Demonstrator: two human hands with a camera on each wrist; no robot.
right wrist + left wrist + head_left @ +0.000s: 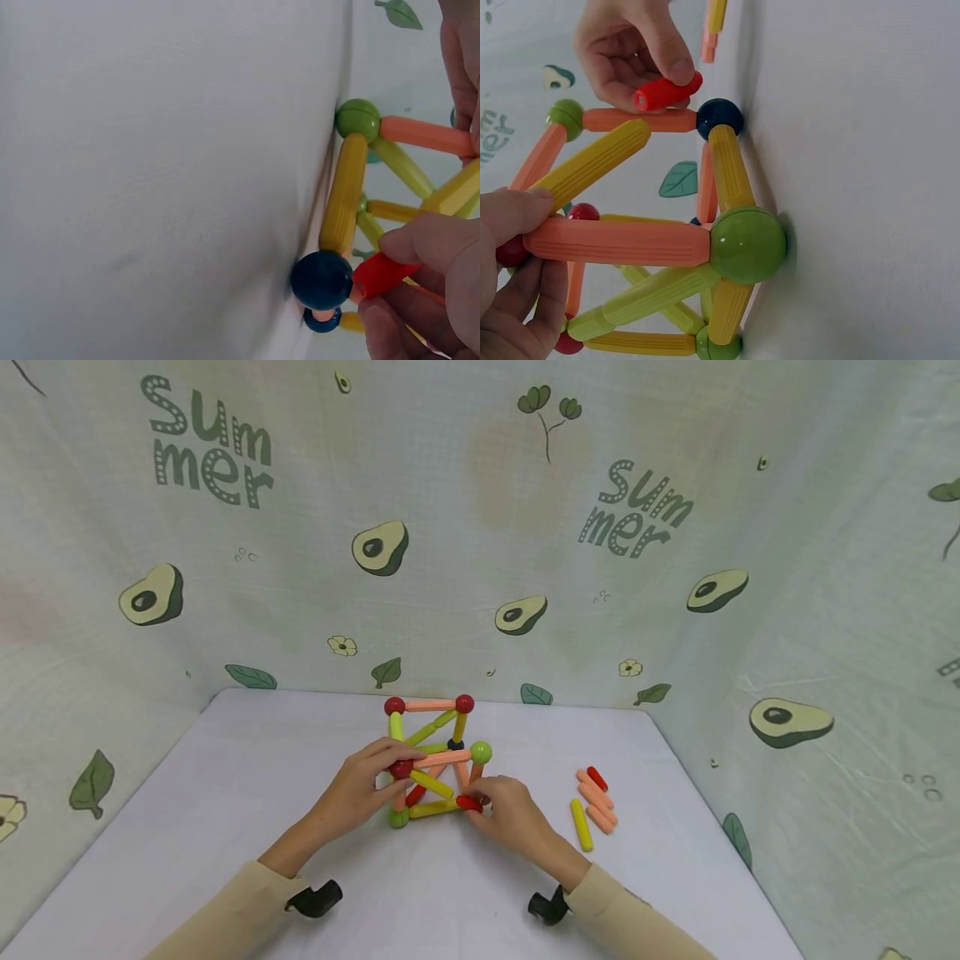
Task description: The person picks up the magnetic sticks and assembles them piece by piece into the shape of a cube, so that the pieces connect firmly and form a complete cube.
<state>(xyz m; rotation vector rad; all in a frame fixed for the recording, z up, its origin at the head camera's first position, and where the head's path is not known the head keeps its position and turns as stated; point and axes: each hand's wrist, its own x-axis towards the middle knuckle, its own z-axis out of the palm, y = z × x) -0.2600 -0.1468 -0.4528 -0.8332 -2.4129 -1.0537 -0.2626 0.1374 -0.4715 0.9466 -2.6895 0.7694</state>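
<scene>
A frame of magnetic sticks and balls stands on the table. My left hand grips its upper near corner at a red ball, with thumb and fingers around it. From that ball a yellow stick slants down across the near face, its far end unattached. My right hand pinches a short red stick between thumb and fingers. One end of the red stick is close beside the lower dark blue ball. A green ball forms the other lower near corner.
To the right of the frame lie several loose salmon sticks, another short red stick and a yellow stick. A printed cloth hangs behind the white table. Black wrist mounts stick out at both sleeves.
</scene>
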